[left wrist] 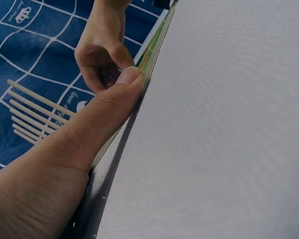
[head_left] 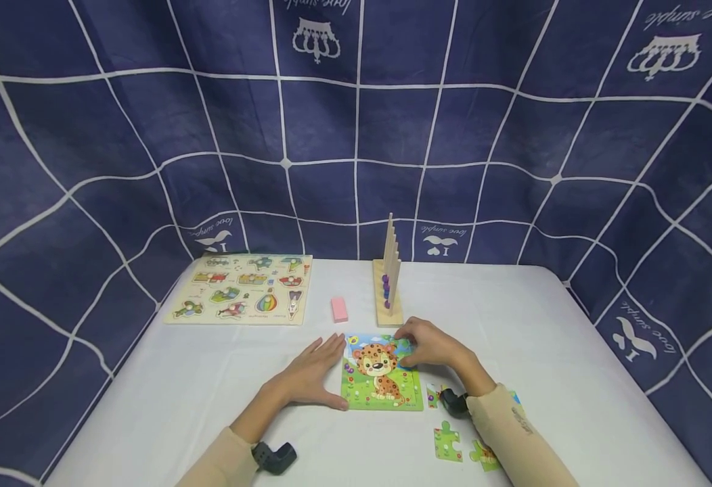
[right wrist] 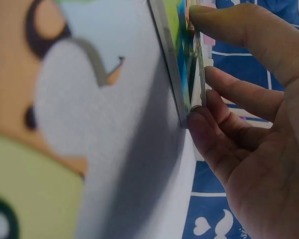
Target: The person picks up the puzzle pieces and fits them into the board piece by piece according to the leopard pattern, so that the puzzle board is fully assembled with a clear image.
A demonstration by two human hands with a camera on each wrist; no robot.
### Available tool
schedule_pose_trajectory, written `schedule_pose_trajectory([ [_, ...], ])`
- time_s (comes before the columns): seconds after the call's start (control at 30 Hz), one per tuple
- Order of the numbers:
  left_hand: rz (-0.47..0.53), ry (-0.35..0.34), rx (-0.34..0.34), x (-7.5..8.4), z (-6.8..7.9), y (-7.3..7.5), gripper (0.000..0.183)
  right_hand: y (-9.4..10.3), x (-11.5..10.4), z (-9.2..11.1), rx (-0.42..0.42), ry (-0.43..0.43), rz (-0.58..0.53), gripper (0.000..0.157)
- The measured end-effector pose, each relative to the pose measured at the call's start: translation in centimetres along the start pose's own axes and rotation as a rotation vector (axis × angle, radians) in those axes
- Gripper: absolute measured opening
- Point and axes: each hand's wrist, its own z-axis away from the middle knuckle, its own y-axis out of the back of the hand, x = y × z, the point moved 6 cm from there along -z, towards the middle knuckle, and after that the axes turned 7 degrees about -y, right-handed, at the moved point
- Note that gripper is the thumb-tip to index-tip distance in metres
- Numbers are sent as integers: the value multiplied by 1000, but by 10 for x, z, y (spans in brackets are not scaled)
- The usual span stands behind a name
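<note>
A square jigsaw board (head_left: 377, 392) with a spotted leopard cub picture lies flat on the white table. My left hand (head_left: 310, 375) rests along its left side, fingers extended, with the thumb at the near left corner. In the left wrist view that thumb (left wrist: 112, 112) touches the board's edge. At the far right corner my right hand (head_left: 432, 343) pinches a thin jigsaw piece (right wrist: 203, 82), tilted over the board. Its fingers hide much of the piece in the head view. Loose jigsaw pieces (head_left: 447, 443) lie right of the board, some partly under my right forearm.
Behind the board stands a wooden peg rack (head_left: 380, 287) with upright rods and purple and blue beads. A pink block (head_left: 339, 309) lies left of it. Farther left is a wooden vehicle puzzle board (head_left: 249, 297). A blue checked curtain (head_left: 331, 135) surrounds the table.
</note>
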Motion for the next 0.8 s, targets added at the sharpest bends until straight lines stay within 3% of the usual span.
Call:
schedule_pose_trajectory([
  [0.23,-14,-4,25,-3,-3,0,127,1,-1,-5,0,-15,5,53],
  [0.8,8,11,9,-4,-4,-2,130,0,-3,-4,-28,-30,19,53],
])
